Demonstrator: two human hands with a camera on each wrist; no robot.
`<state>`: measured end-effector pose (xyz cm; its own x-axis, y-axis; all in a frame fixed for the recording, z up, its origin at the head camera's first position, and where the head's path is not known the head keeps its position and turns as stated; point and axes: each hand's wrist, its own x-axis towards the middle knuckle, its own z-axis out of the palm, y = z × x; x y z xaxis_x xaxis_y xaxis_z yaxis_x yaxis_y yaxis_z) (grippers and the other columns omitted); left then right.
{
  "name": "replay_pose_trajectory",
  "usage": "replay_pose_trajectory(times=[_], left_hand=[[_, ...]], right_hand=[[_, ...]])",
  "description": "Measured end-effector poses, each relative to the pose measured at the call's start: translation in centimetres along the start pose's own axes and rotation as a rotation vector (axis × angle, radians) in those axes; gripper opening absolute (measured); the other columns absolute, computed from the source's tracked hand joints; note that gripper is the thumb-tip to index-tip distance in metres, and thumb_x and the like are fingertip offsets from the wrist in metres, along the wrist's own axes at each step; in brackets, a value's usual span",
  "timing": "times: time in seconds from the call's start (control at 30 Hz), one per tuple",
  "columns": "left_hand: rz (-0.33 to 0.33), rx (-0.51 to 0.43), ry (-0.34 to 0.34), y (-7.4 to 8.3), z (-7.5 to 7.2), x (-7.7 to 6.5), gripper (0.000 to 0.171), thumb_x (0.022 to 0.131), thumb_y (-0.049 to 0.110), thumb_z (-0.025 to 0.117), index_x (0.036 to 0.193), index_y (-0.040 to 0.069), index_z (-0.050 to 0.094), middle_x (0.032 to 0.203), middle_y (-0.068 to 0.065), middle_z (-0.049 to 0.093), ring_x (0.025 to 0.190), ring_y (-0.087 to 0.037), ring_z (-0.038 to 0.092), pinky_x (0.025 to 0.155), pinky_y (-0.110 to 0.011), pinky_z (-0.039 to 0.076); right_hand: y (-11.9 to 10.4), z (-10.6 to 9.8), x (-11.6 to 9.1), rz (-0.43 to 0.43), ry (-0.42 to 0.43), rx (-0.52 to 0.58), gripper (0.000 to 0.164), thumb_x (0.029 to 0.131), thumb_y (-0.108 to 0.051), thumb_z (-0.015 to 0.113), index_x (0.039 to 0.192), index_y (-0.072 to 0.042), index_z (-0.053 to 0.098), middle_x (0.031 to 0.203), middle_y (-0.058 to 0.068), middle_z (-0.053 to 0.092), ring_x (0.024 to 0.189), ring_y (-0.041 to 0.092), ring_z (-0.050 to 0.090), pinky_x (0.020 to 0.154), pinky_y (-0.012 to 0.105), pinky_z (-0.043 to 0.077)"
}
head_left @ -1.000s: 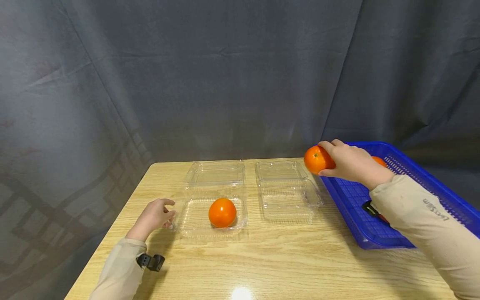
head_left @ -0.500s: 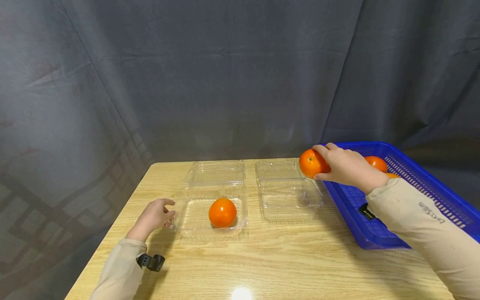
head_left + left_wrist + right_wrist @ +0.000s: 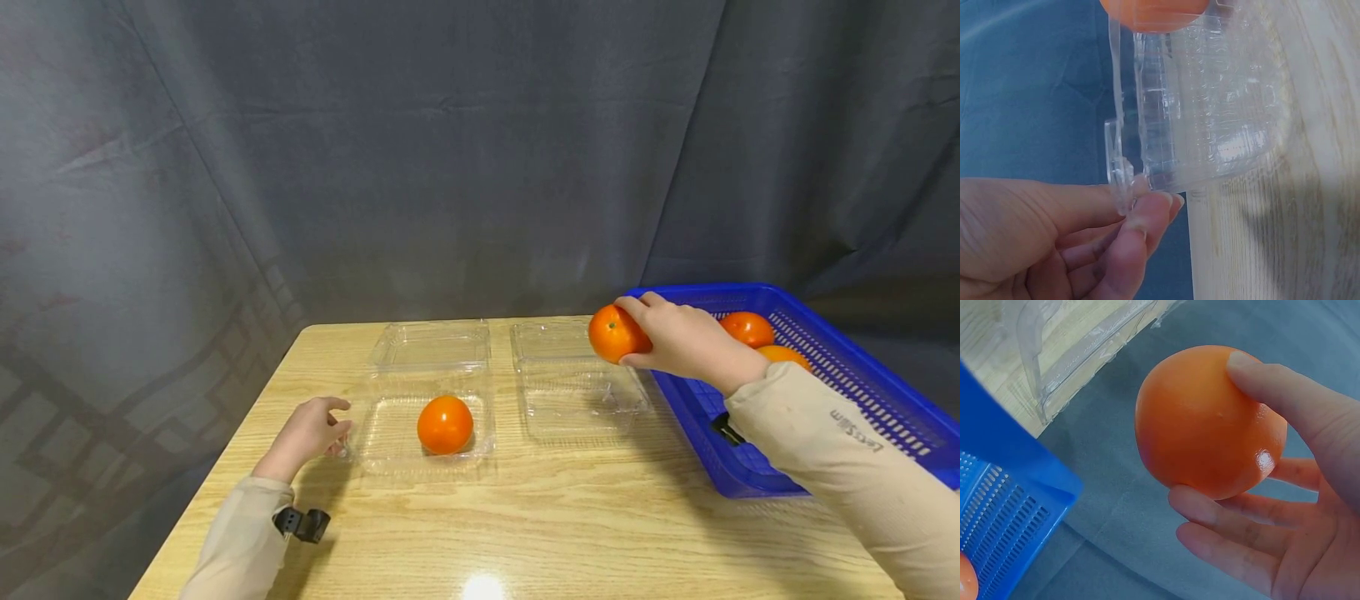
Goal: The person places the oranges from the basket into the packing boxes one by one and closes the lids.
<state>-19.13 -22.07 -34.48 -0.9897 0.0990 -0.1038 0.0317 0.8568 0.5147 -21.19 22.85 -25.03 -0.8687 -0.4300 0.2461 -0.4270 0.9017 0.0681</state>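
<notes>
My right hand grips an orange and holds it up over the left edge of the blue basket, at the back right. In the right wrist view the thumb lies on one side of this orange and curled fingers on the other. My left hand is at the left edge of a clear plastic clamshell container. Thumb and fingers pinch its rim in the left wrist view. Inside that container's near half sits another orange; its lid lies folded back.
A second clear clamshell lies unfolded, right of the first. The blue plastic basket stands at the right with more fruit in it, partly behind the right arm. A dark curtain hangs behind the wooden table.
My right hand has moved a little left and down with the orange, uncovering more fruit in the basket. The left hand and the container it pinches have stayed put.
</notes>
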Motion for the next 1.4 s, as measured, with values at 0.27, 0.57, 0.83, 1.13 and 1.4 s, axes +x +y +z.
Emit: replay_pose_trajectory(times=[0.27,0.57,0.83,1.13,1.4], left_hand=[[-0.004,0.0,0.001,0.0,0.0,0.0,0.041,0.088,0.006,0.055,0.125,-0.012,0.045,0.073,-0.011,0.063,0.054,-0.013,0.058,0.052,-0.028,0.048],[0.01,0.004,0.004,-0.1,0.0,0.0,0.041,0.088,0.006,0.054,0.124,-0.012,0.046,0.075,-0.012,0.064,0.054,-0.013,0.058,0.051,-0.027,0.047],[0.006,0.004,0.002,-0.1,0.0,0.1,0.041,0.089,0.006,0.054,0.125,-0.012,0.045,0.075,-0.012,0.064,0.054,-0.013,0.058,0.051,-0.027,0.048],[-0.01,-0.01,-0.001,-0.1,0.0,0.1,0.042,0.089,0.006,0.054,0.125,-0.012,0.045,0.074,-0.012,0.063,0.053,-0.012,0.058,0.051,-0.027,0.048],[-0.003,-0.01,0.002,-0.1,0.0,-0.1,0.042,0.089,0.006,0.054,0.125,-0.012,0.045,0.074,-0.011,0.064,0.054,-0.013,0.058,0.051,-0.028,0.048]], right_hand=[[-0.7,0.2,0.1,-0.03,0.019,0.003,0.068,0.066,-0.032,0.079,0.12,-0.002,0.05,0.093,0.017,0.058,0.063,0.025,0.057,0.053,0.041,0.049],[-1.5,0.5,0.2,-0.055,0.044,0.009,0.065,0.065,-0.032,0.079,0.118,-0.004,0.052,0.09,0.015,0.057,0.058,0.025,0.055,0.05,0.04,0.048],[-2.2,0.6,0.3,-0.074,0.047,0.022,0.065,0.065,-0.031,0.079,0.118,-0.004,0.052,0.094,0.016,0.058,0.061,0.025,0.057,0.05,0.039,0.048],[-3.1,0.8,0.3,-0.1,0.059,0.037,0.064,0.065,-0.029,0.08,0.118,-0.004,0.052,0.095,0.016,0.057,0.06,0.023,0.057,0.049,0.037,0.049],[-3.8,1.2,0.6,-0.12,0.058,0.05,0.064,0.065,-0.029,0.08,0.118,-0.006,0.052,0.098,0.016,0.058,0.066,0.025,0.059,0.055,0.039,0.051]])
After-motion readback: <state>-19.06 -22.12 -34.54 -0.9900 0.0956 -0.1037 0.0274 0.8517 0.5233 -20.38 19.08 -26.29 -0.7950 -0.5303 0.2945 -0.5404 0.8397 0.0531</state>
